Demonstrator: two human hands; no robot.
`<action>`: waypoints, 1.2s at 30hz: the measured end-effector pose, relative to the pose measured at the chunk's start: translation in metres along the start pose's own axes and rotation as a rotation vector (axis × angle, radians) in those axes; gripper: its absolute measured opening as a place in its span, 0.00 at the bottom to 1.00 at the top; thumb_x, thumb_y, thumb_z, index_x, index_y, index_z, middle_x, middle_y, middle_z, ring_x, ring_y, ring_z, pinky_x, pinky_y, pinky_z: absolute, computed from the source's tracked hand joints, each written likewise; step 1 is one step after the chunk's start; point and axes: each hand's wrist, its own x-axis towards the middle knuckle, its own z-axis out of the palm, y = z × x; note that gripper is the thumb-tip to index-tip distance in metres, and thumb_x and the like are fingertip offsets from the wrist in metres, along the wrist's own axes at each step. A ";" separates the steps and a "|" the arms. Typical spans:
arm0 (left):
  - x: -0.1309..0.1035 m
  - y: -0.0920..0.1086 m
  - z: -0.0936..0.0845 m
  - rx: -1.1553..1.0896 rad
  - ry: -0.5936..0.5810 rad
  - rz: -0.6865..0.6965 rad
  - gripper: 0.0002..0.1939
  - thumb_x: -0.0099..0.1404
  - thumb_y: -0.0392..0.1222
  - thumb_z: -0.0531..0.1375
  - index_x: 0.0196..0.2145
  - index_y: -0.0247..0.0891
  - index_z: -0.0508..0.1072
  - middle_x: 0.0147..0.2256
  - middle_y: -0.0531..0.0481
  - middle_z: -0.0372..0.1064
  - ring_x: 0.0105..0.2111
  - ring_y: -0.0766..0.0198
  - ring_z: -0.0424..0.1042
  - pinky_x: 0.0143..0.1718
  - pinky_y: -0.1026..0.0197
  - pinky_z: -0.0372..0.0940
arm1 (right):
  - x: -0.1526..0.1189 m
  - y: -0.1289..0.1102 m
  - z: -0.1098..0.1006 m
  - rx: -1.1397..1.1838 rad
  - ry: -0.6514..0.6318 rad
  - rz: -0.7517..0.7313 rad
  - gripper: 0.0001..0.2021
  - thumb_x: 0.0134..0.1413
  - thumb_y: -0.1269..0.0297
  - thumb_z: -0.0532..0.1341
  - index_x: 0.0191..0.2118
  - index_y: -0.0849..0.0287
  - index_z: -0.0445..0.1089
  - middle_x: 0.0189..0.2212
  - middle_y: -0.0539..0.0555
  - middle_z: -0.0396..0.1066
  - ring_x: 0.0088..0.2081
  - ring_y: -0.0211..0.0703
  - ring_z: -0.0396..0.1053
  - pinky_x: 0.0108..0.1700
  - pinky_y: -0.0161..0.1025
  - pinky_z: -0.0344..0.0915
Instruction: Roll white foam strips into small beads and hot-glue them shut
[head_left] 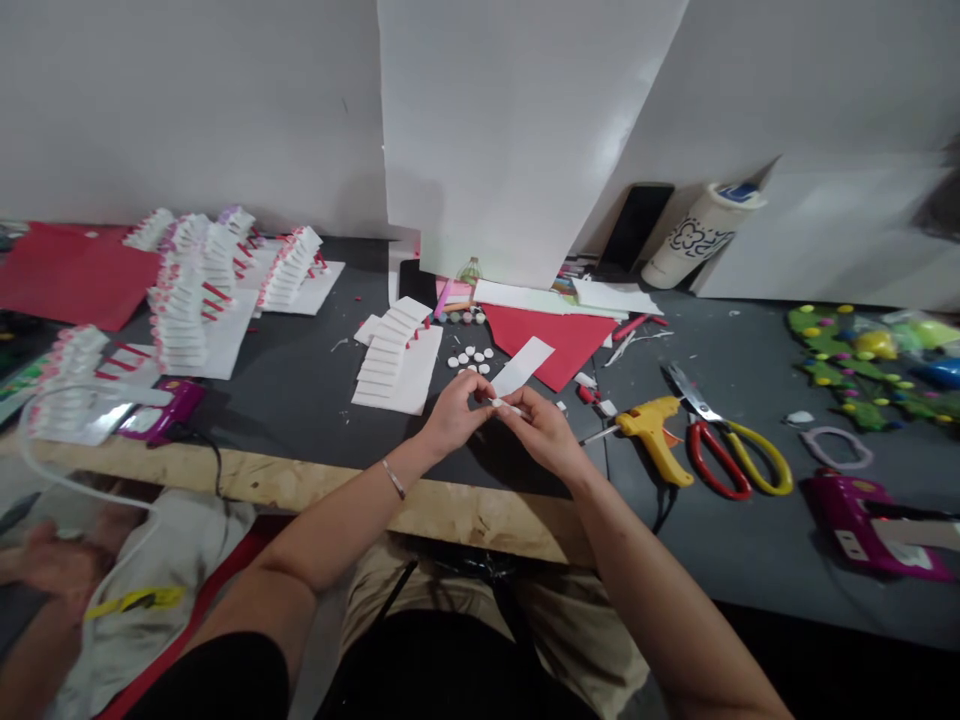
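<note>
My left hand (459,410) and my right hand (541,428) meet over the front of the dark table, fingertips pinched on a small white piece (498,403) between them. Just behind the fingers lies a white strip (525,366), partly over a red sheet (562,340). Several small white discs (469,357) are scattered behind my left hand. To their left, a stepped row of white folded pieces (384,362) stands on a white card (424,370), with small red bits along its edge.
Right of my hands lie a yellow glue gun (651,432) and large scissors (720,425). A patterned cup (694,238) and dark phone (636,225) stand behind. Finished-looking white models (217,260) crowd the left. Another person's hand (64,560) shows at lower left.
</note>
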 end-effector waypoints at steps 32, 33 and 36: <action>-0.003 0.005 -0.006 0.264 -0.001 0.169 0.15 0.70 0.52 0.57 0.40 0.39 0.76 0.36 0.48 0.74 0.39 0.60 0.72 0.46 0.56 0.65 | 0.001 -0.007 -0.015 -0.246 0.079 -0.120 0.10 0.61 0.56 0.56 0.35 0.55 0.69 0.29 0.52 0.74 0.30 0.42 0.69 0.33 0.37 0.62; -0.002 0.005 -0.006 0.267 0.011 0.159 0.15 0.70 0.53 0.57 0.40 0.39 0.76 0.35 0.49 0.73 0.38 0.60 0.71 0.46 0.56 0.64 | 0.000 -0.008 -0.015 -0.269 0.083 -0.134 0.09 0.61 0.56 0.57 0.35 0.55 0.70 0.30 0.52 0.75 0.31 0.42 0.69 0.34 0.37 0.63; -0.002 0.005 -0.006 0.267 0.031 0.154 0.17 0.69 0.55 0.57 0.39 0.39 0.76 0.33 0.49 0.73 0.37 0.60 0.71 0.45 0.56 0.63 | -0.001 -0.009 -0.015 -0.311 0.097 -0.166 0.10 0.61 0.57 0.57 0.36 0.54 0.73 0.30 0.53 0.76 0.31 0.43 0.70 0.35 0.38 0.63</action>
